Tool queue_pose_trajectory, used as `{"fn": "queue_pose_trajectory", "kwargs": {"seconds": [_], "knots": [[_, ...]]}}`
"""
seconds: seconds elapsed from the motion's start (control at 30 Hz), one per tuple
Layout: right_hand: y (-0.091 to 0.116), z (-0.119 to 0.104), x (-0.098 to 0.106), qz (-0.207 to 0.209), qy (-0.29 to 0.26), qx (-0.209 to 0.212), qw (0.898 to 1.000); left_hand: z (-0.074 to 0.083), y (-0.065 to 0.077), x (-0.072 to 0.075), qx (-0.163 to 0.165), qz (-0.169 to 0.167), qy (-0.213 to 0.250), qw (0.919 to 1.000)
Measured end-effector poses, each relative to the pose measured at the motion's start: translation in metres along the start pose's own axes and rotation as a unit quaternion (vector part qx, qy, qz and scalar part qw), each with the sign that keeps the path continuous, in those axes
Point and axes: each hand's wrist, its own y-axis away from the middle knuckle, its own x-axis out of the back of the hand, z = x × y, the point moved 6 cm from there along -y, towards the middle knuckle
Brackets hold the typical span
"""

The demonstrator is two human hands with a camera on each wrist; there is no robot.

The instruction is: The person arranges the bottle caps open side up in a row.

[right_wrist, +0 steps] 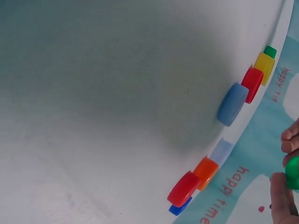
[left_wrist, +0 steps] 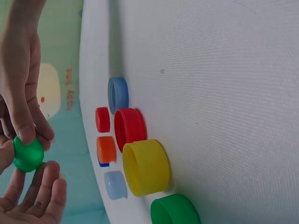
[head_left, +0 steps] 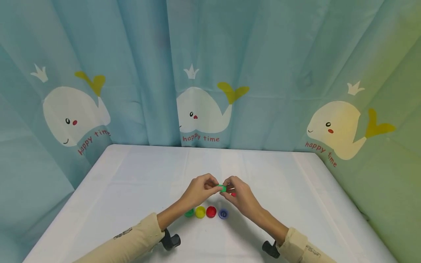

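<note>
In the head view my left hand (head_left: 200, 188) and right hand (head_left: 242, 194) meet above the table, both pinching a small green bottle cap (head_left: 222, 188). The left wrist view shows the green cap (left_wrist: 28, 156) with the right hand's fingertips at its upper edge. Left-hand fingers support it from below, slightly spread. Its smooth rounded face is turned to that camera. Below the hands stands a row of round caps: green (head_left: 189, 212), yellow (head_left: 200, 212), red (head_left: 211, 212) and blue (head_left: 223, 214).
Beyond the row lie smaller caps: red (left_wrist: 103, 120), orange (left_wrist: 106, 150), pale blue (left_wrist: 115, 185) and a partly hidden dark blue one (right_wrist: 180, 206). A white cloth covers the table (head_left: 148, 171). A whale-print curtain (head_left: 276, 73) hangs behind.
</note>
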Motion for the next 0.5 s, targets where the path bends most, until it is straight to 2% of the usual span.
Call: {"fn": "queue_pose_trajectory", "kwargs": {"seconds": [0.23, 0.5], "knots": [[0.008, 0.002, 0.005, -0.005, -0.039, -0.005, 0.999, 0.003, 0.003, -0.002, -0.035, -0.006, 0.009, 0.9993], [0.014, 0.010, 0.013, -0.012, -0.069, -0.081, 0.994, 0.009, 0.004, -0.005, -0.066, -0.012, 0.016, 0.9976]]}}
